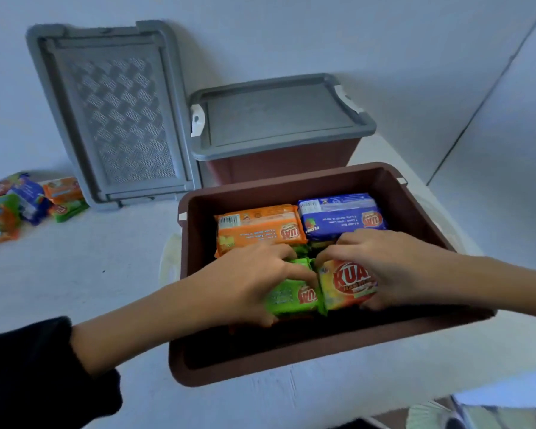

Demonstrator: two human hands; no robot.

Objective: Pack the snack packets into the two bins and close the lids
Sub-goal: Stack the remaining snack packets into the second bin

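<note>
Centre frame, open bin. Left hand grips green packet; right hand grips yellow-orange packet. Risk: packets wedged crooked may stand proud, and the lid won't seat.

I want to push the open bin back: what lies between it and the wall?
The closed bin, lid on, stands between the open bin and the wall in the head view; a loose lid leans left of it.
</note>
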